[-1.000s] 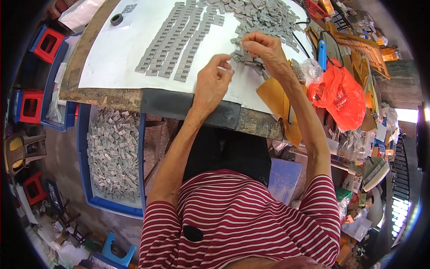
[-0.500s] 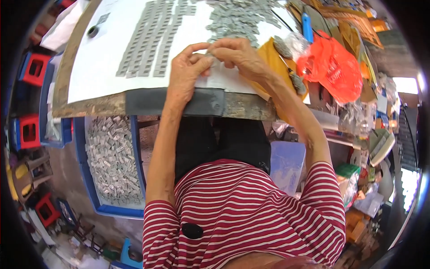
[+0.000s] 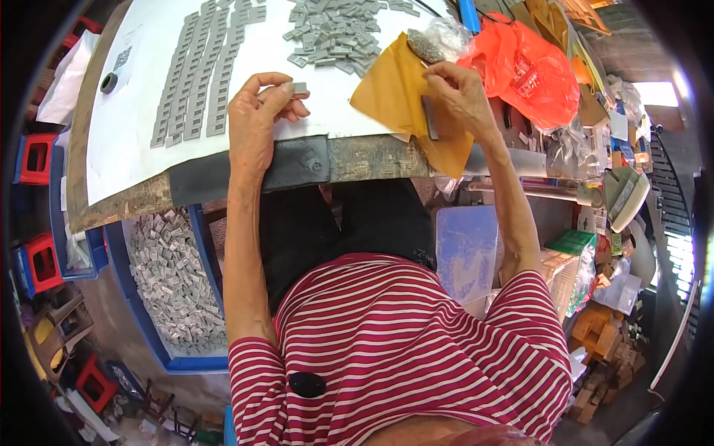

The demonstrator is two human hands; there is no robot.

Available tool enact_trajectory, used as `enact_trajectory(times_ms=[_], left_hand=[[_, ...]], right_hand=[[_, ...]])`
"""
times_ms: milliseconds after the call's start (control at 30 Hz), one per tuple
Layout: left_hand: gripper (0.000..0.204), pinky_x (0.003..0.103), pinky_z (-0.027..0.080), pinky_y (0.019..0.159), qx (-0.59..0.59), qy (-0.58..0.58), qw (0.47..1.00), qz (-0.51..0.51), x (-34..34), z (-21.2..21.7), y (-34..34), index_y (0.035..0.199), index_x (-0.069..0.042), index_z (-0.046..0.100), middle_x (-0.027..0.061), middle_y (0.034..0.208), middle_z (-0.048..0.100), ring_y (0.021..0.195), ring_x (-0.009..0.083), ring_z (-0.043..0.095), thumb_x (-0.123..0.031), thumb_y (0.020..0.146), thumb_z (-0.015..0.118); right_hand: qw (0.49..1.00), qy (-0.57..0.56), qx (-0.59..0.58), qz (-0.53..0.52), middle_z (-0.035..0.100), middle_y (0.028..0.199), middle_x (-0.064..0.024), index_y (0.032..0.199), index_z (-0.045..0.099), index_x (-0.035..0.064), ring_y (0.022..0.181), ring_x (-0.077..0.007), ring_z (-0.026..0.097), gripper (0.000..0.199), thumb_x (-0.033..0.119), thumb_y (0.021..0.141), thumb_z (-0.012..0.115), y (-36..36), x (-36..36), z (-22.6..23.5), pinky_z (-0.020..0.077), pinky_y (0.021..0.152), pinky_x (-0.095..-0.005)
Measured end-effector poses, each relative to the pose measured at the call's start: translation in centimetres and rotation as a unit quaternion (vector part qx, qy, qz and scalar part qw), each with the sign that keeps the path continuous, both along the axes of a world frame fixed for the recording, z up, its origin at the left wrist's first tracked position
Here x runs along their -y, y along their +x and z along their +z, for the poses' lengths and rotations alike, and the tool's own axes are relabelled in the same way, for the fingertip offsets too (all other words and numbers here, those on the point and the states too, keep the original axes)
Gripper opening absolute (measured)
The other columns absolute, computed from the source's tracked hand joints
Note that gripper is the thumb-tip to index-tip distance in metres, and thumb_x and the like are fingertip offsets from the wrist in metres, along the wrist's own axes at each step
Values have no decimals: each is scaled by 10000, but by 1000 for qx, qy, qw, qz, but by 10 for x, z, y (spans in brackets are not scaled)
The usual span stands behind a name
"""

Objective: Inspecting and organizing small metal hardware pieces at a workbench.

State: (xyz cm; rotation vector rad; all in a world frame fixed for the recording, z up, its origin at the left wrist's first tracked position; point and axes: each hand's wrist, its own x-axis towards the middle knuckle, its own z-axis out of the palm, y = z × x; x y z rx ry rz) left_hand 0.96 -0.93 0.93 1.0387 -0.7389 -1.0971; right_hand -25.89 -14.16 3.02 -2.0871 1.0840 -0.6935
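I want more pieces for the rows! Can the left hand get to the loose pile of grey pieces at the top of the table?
Probably yes. The left hand already pinches one small grey piece, and only bare white sheet lies between it and the loose pile.

Counts, head view:
- Hands: 2, left hand (image 3: pixel 256 119) and right hand (image 3: pixel 460 93).
- Small grey piece (image 3: pixel 299 88) pinched in left fingers: 1.
- Grey pieces in rows (image 3: pixel 201 74) on white sheet (image 3: pixel 134 141), far left: 4 rows; too many per row to count.
- Loose heap of grey pieces (image 3: pixel 335 33), far centre: too many to count.
- Blue tray (image 3: pixel 160 349), near left: 1.
- Yellow-brown envelope (image 3: pixel 394 89): 1.
- Orange plastic bag (image 3: pixel 532 74): 1.
- Red stools (image 3: pixel 37 160), left edge: 3 visible.
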Motion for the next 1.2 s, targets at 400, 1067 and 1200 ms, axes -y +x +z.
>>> enact_trajectory(times_ms=[400,1067,1200], left_hand=[[179,196,416,560,57,13,998,6,-4,0,-2,948,13,526,129,752,631,570,87,540,-132,846,556],[161,187,399,541,47,-3,999,-1,-5,-2,-2,943,13,540,116,699,623,580,80,543,-111,843,564],[153,191,399,546,51,-3,999,-3,-6,-2,-2,934,8,545,104,682,616,597,87,551,-114,844,567]], right_hand=[[944,-260,-174,108,533,798,-139,875,533,23,711,-347,565,102,71,787,556,-11,-11,-5,465,611,-395],[875,-319,-316,179,521,760,-169,823,467,-17,689,-349,569,82,42,766,472,-7,-2,-4,475,581,-404],[881,-324,-296,178,496,754,-150,850,457,16,688,-336,539,110,24,769,530,-10,1,-9,452,571,-394]])
